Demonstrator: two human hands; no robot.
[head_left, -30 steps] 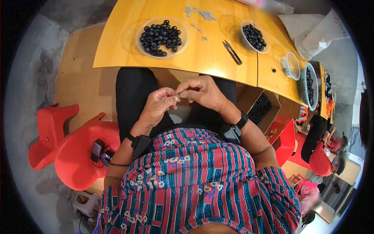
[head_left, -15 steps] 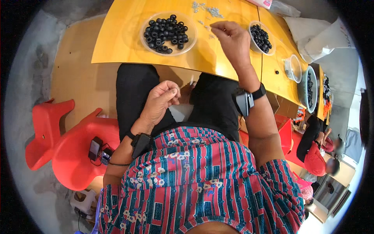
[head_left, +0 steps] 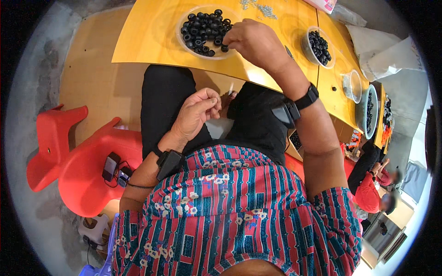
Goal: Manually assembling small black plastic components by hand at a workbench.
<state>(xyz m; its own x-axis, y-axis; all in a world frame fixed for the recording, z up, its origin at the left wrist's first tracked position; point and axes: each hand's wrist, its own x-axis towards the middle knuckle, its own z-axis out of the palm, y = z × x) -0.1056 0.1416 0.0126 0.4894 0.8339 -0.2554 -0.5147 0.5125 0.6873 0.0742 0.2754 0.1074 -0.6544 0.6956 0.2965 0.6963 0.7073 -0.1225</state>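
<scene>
Over my lap hovers my left hand (head_left: 199, 112), its thumb pressed to curled fingers; whatever they hold is too small to make out. My right hand (head_left: 255, 42) reaches over the right rim of a clear round bowl (head_left: 195, 54) on the table. Its fingers are bent and drawn together beside a heap of black, round, bead-like pieces (head_left: 202, 30), some with a hole showing. One black piece (head_left: 224, 48) lies right under the fingertips; I cannot tell whether they grip it. Small silvery metal pieces (head_left: 266, 11) lie scattered beyond my right hand.
Another bowl of black pieces (head_left: 309, 54) stands to the right on the yellow table (head_left: 142, 41). Farther right are a clear tub (head_left: 352, 87), a pale basin (head_left: 374, 112) and one loose black piece (head_left: 334, 89). Red chairs (head_left: 87, 184) stand at left; people sit at far right.
My right hand has moved left from above the scattered metal pieces to the bowl of black pieces. My left hand stays over my lap, still closed. The view has shifted slightly.
</scene>
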